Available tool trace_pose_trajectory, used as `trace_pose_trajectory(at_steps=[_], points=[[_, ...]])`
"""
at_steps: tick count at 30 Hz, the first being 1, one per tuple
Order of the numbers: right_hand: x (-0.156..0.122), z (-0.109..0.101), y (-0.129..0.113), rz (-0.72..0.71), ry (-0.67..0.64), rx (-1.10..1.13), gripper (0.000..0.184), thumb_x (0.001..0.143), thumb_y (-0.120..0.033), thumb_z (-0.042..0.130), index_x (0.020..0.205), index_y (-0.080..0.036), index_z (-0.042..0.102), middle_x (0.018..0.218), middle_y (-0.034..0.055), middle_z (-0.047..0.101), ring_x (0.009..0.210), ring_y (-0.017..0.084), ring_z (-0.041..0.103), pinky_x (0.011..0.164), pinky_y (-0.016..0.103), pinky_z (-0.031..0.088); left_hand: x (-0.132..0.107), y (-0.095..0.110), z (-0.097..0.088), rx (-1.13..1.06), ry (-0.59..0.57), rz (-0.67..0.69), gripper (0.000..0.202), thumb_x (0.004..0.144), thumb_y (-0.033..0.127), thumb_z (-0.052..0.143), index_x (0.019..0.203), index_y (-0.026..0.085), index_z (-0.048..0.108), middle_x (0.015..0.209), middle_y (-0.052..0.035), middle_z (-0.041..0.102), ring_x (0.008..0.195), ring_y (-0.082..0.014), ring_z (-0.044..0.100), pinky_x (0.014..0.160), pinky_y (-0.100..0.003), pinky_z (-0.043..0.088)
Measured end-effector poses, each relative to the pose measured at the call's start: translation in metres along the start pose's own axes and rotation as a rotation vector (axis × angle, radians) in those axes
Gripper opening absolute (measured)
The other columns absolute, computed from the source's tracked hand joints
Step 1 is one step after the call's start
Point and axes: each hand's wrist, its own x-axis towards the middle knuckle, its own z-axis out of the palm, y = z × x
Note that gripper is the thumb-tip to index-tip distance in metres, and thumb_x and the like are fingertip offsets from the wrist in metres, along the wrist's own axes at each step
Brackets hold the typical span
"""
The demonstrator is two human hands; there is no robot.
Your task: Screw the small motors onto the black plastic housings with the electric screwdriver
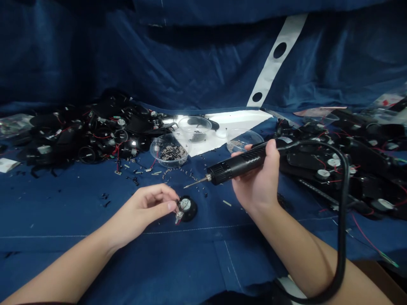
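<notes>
My right hand [256,190] is wrapped round a black electric screwdriver [240,163], held nearly level. Its thin metal bit points left and slightly down, apart from the part below it. With thumb and fingers pinched together, my left hand [152,207] grips the left edge of a small round black part [190,209] with a whitish disc at its middle. A small shiny metal piece hangs beside my thumb, with a bit of red near it. A black cable [345,199] runs from the screwdriver's back end, looping down past my right forearm.
Clear plastic bowls [152,154] stand at the back, one with many small screws. Loose screws and small strips lie scattered on the blue cloth [79,220]. Piles of black parts with red wires [104,131] fill the left and right [349,165]. A white sheet [203,146] lies beneath the bowls.
</notes>
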Motion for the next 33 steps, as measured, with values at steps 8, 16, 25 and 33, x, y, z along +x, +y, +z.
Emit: trace_pose_trajectory(at_steps=[8, 16, 25, 33], points=[[0.0, -0.001, 0.0, -0.003, -0.008, 0.011, 0.047, 0.081, -0.07, 0.067, 0.084, -0.024, 0.062, 0.066, 0.0002, 0.067, 0.055, 0.014, 0.061, 0.042, 0.024, 0.038, -0.016, 0.012, -0.011, 0.541, 0.092, 0.405, 0.026, 0.094, 0.027, 0.063, 0.119, 0.023, 0.07, 0.116, -0.0118, 0.068, 0.101, -0.0235, 0.068, 0.087, -0.038, 0.061], [0.004, -0.003, 0.002, -0.017, -0.021, -0.011, 0.047, 0.083, -0.072, 0.063, 0.083, -0.025, 0.06, 0.068, 0.0002, 0.065, 0.057, 0.016, 0.061, 0.043, 0.026, 0.036, -0.02, 0.018, -0.005, 0.85, -0.008, 0.498, 0.025, 0.094, 0.02, 0.063, 0.117, 0.026, 0.07, 0.14, -0.0123, 0.059, 0.126, -0.0277, 0.059, 0.1, -0.043, 0.056], [0.002, -0.001, 0.002, -0.003, 0.002, 0.012, 0.045, 0.083, -0.069, 0.065, 0.084, -0.024, 0.06, 0.067, 0.0015, 0.066, 0.059, 0.018, 0.062, 0.043, 0.027, 0.037, -0.017, 0.012, 0.005, 0.648, -0.033, 0.455, 0.018, 0.094, 0.019, 0.066, 0.11, 0.026, 0.07, 0.125, -0.0094, 0.065, 0.111, -0.0216, 0.064, 0.093, -0.037, 0.056], [0.003, 0.0, 0.002, 0.011, 0.029, 0.033, 0.048, 0.08, -0.069, 0.067, 0.087, -0.022, 0.06, 0.067, 0.0013, 0.066, 0.051, 0.013, 0.057, 0.042, 0.024, 0.035, -0.01, 0.009, 0.01, 0.337, -0.113, 0.398, 0.013, 0.094, 0.01, 0.063, 0.097, 0.022, 0.065, 0.103, -0.0048, 0.07, 0.099, -0.0169, 0.066, 0.086, -0.033, 0.056]])
